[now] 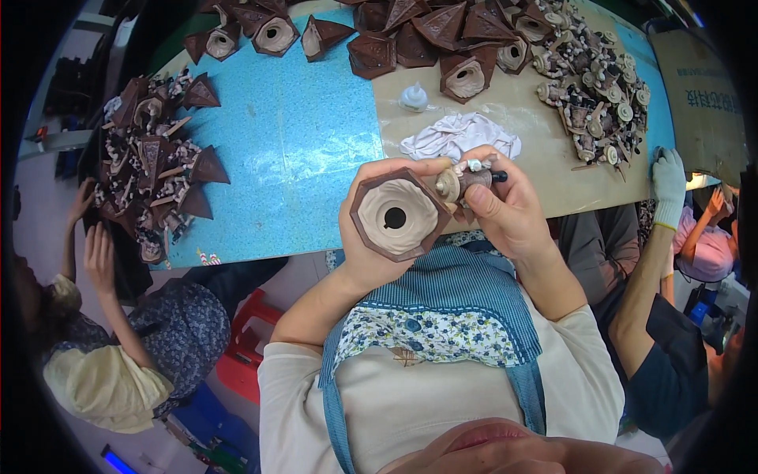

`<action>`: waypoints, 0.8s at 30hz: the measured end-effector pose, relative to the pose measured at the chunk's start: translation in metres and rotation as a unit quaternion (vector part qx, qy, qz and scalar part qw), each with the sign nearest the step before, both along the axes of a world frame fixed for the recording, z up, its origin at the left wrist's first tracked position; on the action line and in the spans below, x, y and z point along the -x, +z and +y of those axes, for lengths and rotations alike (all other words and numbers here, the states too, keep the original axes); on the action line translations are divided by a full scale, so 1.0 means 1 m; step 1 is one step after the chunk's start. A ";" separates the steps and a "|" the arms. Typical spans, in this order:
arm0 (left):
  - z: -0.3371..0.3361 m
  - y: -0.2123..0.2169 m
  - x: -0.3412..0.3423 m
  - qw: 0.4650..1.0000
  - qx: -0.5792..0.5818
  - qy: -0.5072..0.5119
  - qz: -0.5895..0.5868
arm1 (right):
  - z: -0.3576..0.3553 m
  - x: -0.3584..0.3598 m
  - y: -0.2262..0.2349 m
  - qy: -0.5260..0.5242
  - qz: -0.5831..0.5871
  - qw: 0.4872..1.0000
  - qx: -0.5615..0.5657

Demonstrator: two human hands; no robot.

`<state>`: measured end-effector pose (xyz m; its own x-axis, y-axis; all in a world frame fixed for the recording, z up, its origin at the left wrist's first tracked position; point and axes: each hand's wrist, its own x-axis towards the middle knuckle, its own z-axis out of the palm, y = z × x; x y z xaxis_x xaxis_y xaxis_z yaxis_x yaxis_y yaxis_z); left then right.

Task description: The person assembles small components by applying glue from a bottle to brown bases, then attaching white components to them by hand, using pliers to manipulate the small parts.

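Brown hexagonal piece (395, 213) is gripped by left hand (371, 237), fingers wrapped round its rim, far side hidden. Small figurine (462, 180) is pinched by right hand (505, 209); details unclear. White rag (458, 136) lies beyond fingertips.

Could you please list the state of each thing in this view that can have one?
Left hand: closed around the brown angular piece.
Brown angular piece: held up, its cream hollowed face with a dark hole turned to the camera.
Right hand: gripping the small figurine.
Small figurine: held against the piece's edge.
White cloth: crumpled on the table.
Small white bottle: standing upright.
Gloved hand: resting at the table edge.
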<state>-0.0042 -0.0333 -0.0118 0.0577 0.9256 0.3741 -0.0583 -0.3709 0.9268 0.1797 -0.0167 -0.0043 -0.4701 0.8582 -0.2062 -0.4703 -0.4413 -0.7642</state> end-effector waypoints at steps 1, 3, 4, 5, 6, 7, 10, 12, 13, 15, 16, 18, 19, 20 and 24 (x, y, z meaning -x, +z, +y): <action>0.001 0.000 -0.001 1.000 0.006 0.016 -0.011 | 0.000 0.002 0.000 -0.032 -0.043 0.996 -0.072; -0.001 0.000 -0.002 0.999 0.043 0.023 -0.007 | 0.000 0.003 -0.002 -0.045 -0.087 0.986 -0.136; -0.003 0.000 -0.003 0.996 0.080 0.033 -0.005 | -0.001 0.003 -0.003 -0.056 -0.131 0.969 -0.200; -0.002 0.001 -0.004 0.996 0.080 0.033 -0.005 | -0.001 0.002 -0.005 -0.056 -0.131 0.969 -0.200; -0.002 0.003 -0.004 0.998 0.060 0.023 0.015 | -0.001 0.000 -0.007 -0.053 -0.108 0.978 -0.171; -0.002 0.005 -0.005 0.999 0.040 0.013 0.034 | -0.002 -0.001 -0.008 -0.050 -0.086 0.985 -0.142; 0.000 0.008 -0.008 0.999 0.039 0.005 0.017 | 0.001 -0.006 -0.006 -0.029 -0.043 0.994 -0.095; 0.001 0.010 -0.008 0.999 0.051 -0.001 -0.015 | 0.006 -0.013 -0.003 -0.040 -0.074 0.986 -0.146; 0.002 0.013 -0.004 0.994 0.081 -0.038 -0.061 | 0.009 -0.016 -0.001 -0.048 -0.100 0.974 -0.197; 0.002 0.014 0.001 0.985 0.110 -0.073 -0.110 | 0.015 -0.024 0.015 -0.051 -0.127 0.967 -0.214; 0.001 0.012 0.004 0.982 0.142 -0.087 -0.093 | 0.019 -0.025 0.021 -0.044 -0.147 0.946 -0.285; 0.001 0.013 0.004 0.982 0.163 -0.093 -0.039 | 0.025 -0.023 0.041 -0.024 -0.217 0.890 -0.400; 0.001 0.015 0.002 0.982 0.163 -0.087 -0.044 | 0.028 -0.021 0.048 -0.016 -0.218 0.890 -0.400; 0.001 0.017 0.001 0.984 0.148 -0.100 -0.018 | 0.031 -0.019 0.054 0.012 -0.259 0.839 -0.478; 0.003 0.018 -0.002 0.986 0.116 -0.118 0.014 | 0.034 -0.004 0.077 0.077 -0.343 0.714 -0.606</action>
<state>-0.0024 -0.0306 0.0058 0.2888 0.9458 0.1484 -0.0899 -0.1275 0.9878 0.1842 0.0172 0.0724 -0.7230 0.5508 0.4170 0.1801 0.7331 -0.6559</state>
